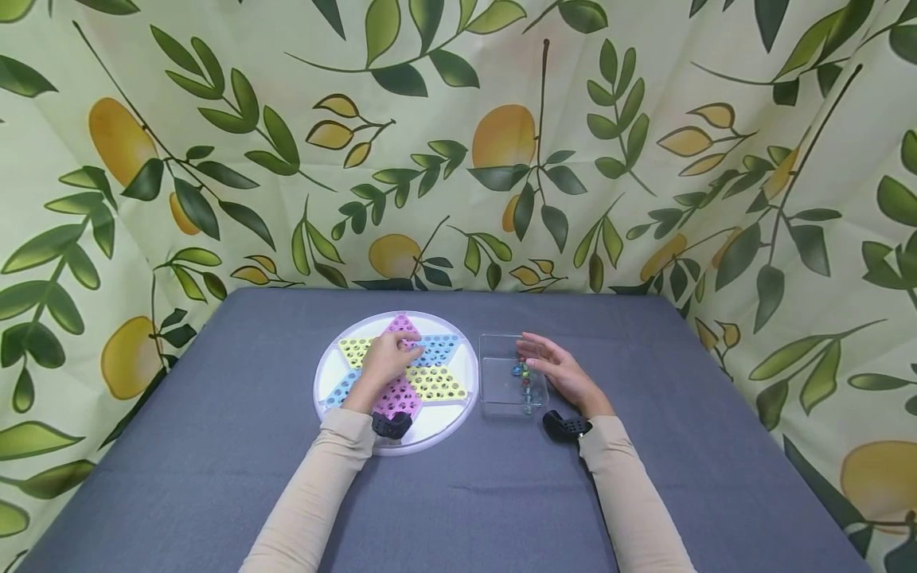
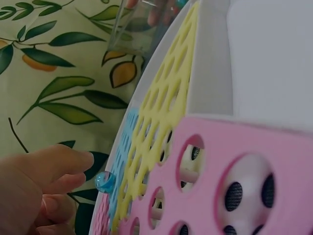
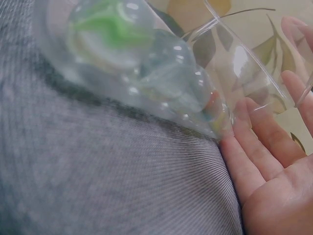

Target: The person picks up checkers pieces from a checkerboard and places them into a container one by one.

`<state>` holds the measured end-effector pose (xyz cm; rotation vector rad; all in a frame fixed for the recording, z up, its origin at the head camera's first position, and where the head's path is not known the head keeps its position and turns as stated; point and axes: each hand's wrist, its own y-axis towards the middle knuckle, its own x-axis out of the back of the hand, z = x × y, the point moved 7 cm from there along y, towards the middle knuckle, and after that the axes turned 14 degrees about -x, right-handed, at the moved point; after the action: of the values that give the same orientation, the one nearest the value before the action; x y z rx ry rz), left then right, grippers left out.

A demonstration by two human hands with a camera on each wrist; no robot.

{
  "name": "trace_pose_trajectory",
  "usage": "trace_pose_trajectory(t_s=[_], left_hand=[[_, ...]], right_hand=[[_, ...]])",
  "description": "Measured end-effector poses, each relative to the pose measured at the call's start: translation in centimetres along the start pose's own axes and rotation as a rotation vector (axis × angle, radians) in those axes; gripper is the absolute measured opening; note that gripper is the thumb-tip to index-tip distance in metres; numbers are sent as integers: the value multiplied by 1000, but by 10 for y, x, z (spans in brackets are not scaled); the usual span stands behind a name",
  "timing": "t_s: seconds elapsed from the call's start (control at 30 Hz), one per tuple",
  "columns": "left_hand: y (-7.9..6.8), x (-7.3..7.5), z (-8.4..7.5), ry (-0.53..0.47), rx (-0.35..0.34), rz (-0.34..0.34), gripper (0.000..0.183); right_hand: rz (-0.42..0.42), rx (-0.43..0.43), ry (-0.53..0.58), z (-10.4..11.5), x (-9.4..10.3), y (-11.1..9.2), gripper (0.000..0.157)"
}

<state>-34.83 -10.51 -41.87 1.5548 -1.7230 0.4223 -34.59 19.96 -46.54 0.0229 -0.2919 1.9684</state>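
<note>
My left hand (image 1: 387, 362) hovers over a round white Chinese checkers board (image 1: 444, 418) with a pink, yellow and blue perforated star. In the left wrist view, a blue glass marble (image 2: 105, 182) lies on the board just off the fingertips (image 2: 85, 160), outside the grasp. The other left fingers bend loosely. My right hand (image 1: 562, 370) is at the right side of a clear plastic box (image 1: 501, 407), its fingers extended along the wall. Several marbles (image 1: 526, 382) lie along the box's right side; a green-swirled marble (image 3: 112, 34) shows through the plastic in the right wrist view.
The board and box stand side by side on a grey cloth-covered table (image 1: 236, 446). A leaf-and-fruit patterned curtain (image 1: 444, 159) rises behind the table and along its sides. Black cameras are strapped to both wrists.
</note>
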Motion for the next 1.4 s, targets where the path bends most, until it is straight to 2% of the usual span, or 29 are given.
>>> trace_pose_trajectory(t_s=[0.33,0.9,1.2,1.4], left_hand=[[1,-3,5,64,2,27,37],[5,-7,8,91,43,57,39],[5,-8,10,101,36,59,31],[4,-8,9,89,45,59,30]], right_hand=[[-5,-1,-3,-1,0,1,62],[-8,8,-11,-1,0,1,61],[-12,-3,16,0,0,0,61],[-29,-6,-10,-1,1,1,60]])
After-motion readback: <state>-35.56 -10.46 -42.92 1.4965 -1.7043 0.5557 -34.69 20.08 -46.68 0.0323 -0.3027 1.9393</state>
